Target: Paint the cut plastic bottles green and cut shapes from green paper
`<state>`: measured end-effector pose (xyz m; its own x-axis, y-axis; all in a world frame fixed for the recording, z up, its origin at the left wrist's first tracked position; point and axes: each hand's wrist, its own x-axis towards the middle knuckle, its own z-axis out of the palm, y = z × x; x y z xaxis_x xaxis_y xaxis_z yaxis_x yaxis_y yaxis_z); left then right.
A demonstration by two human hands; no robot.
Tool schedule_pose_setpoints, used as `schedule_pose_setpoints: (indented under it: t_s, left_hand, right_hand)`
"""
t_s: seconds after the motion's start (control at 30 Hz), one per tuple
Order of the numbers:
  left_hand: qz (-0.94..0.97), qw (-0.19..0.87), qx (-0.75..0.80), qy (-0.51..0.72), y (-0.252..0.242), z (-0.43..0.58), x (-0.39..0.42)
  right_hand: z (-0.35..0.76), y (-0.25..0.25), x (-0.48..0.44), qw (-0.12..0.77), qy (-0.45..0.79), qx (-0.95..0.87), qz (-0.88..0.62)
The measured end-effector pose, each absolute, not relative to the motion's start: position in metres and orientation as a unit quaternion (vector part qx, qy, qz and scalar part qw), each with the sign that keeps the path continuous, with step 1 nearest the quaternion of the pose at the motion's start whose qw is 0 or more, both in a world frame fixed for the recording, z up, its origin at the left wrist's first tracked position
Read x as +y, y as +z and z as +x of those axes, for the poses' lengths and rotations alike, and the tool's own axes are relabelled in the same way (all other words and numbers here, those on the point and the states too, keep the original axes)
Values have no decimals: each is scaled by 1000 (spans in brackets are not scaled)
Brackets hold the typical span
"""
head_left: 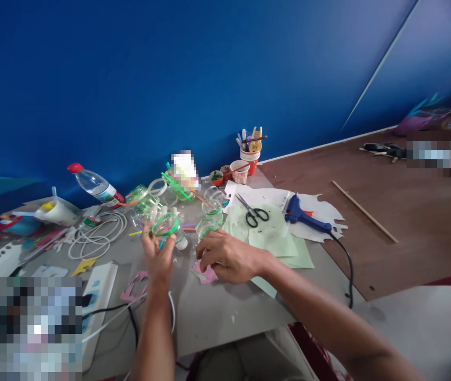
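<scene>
My left hand (160,256) grips a cut-off clear plastic bottle top (167,226) with green trim round its wide rim; a white cap (181,243) shows just below it. My right hand (229,256) is to the right, with its fingers curled downward and their tips partly hidden. Whatever they pinch, if anything, I cannot make out. Right behind those fingers stands a clear plastic bottle piece (208,227) with a greenish edge. A pink paper scrap (206,273) lies beneath the fingers. More cut plastic pieces (150,203) are clustered behind my left hand.
Scissors (254,214) and green paper (271,235) lie to the right, beside a blue glue gun (307,217) with its cord. A bottle (98,185) leans by the wall. A coiled white cable (98,235) and power strip (100,307) are leftward. Cups (249,159) hold tools behind.
</scene>
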<state>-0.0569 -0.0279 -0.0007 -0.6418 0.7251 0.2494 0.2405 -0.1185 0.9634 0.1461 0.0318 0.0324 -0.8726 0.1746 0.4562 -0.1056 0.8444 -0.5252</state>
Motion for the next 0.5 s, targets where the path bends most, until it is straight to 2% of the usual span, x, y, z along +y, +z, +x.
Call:
schedule_pose_setpoints:
  t_s: [0.13,0.3,0.5]
  left_hand:
    - [388,176,633,646,-3,-53,-31]
    - [378,193,634,646,-11,-54,-28]
    - [376,201,632,648,-18,-56,-26]
  right_hand:
    - [147,35,31,237,273,-932,-7]
    - [147,39,29,244,259,-932,-68]
    - [150,42,31,245,286,-926,-14]
